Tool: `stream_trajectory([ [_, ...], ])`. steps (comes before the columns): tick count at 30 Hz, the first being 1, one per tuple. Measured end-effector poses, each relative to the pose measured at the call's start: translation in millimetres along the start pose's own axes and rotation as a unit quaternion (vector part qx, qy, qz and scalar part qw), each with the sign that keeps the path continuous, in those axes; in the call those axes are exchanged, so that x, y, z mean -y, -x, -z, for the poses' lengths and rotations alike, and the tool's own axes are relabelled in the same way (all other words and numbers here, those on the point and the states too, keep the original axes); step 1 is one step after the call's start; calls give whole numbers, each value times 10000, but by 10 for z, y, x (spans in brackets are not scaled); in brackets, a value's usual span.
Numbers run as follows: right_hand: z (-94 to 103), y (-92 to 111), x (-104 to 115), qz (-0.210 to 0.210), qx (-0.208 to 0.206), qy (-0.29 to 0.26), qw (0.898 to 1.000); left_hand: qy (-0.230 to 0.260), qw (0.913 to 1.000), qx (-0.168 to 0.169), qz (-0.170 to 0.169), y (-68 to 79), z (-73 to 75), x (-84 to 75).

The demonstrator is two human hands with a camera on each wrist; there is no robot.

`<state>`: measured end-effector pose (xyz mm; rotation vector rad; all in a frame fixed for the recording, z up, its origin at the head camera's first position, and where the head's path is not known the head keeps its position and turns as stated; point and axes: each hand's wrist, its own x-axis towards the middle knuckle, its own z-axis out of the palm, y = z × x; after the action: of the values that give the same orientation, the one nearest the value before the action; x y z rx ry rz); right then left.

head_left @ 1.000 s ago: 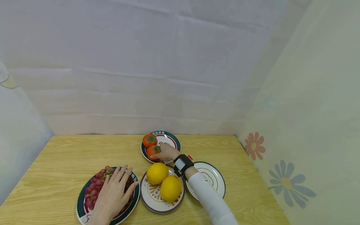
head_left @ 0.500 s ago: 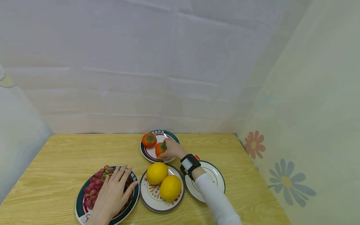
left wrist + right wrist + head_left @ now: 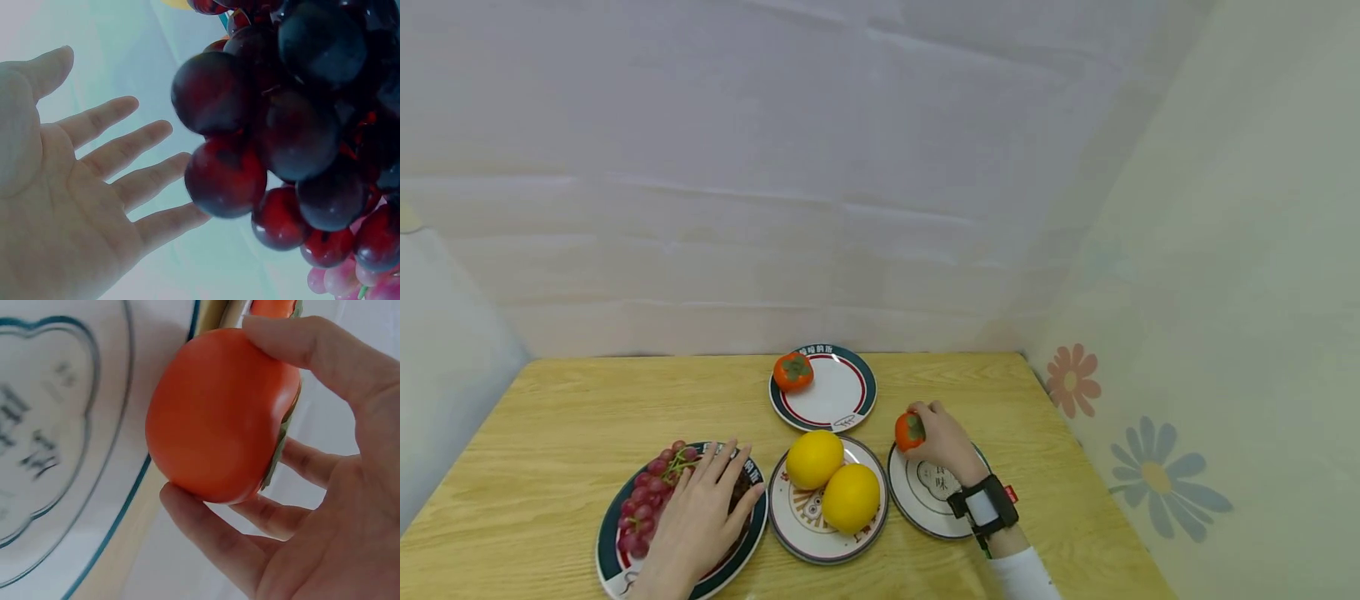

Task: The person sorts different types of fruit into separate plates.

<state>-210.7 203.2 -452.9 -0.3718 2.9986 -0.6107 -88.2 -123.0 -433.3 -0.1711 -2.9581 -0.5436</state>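
An orange persimmon (image 3: 219, 419) with a green calyx is pinched between the thumb and fingers of my right hand (image 3: 946, 440). It hangs over the far left rim of the white plate (image 3: 925, 508) on the right. A second persimmon (image 3: 793, 372) sits on the left of the far dark-rimmed plate (image 3: 842, 392). My left hand (image 3: 700, 517) has its fingers extended above the near left plate (image 3: 606, 542). Under and beside it are red grapes (image 3: 647, 508) and dark grapes (image 3: 300, 125); the hand partly hides them in the head view.
Two yellow lemon-like fruits (image 3: 850, 498) lie on the middle plate (image 3: 797, 546), between the grape plate and the right plate. All plates stand on a wooden table (image 3: 550, 433). A pale cloth wall (image 3: 737, 275) rises behind it, and another with printed flowers on the right.
My right hand has lifted the nearer persimmon off the far plate and carried it right and towards me, over the right plate. The left hand has hardly moved.
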Motion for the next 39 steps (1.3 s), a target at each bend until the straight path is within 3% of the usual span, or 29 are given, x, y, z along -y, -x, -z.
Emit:
stream_trajectory([
  [8,-75,237,-198,-408,-224,11,9989,4,10000,-6,15,8,-3,16],
  [16,-82,227,-239,-465,9,-137,9988,31,10000,36,54,1,-3,18],
  [20,21,152,-100,-402,106,-85,9991,49,9999,56,86,3,-7,20],
  [27,172,-347,493,579,74,17,9983,63,9999,60,75,-5,14,10],
  [32,21,-784,879,1253,402,379,9906,148,9997,164,111,1,22,-4],
  [39,-270,-1163,1258,1540,873,984,9793,228,9996,154,57,18,19,-11],
])
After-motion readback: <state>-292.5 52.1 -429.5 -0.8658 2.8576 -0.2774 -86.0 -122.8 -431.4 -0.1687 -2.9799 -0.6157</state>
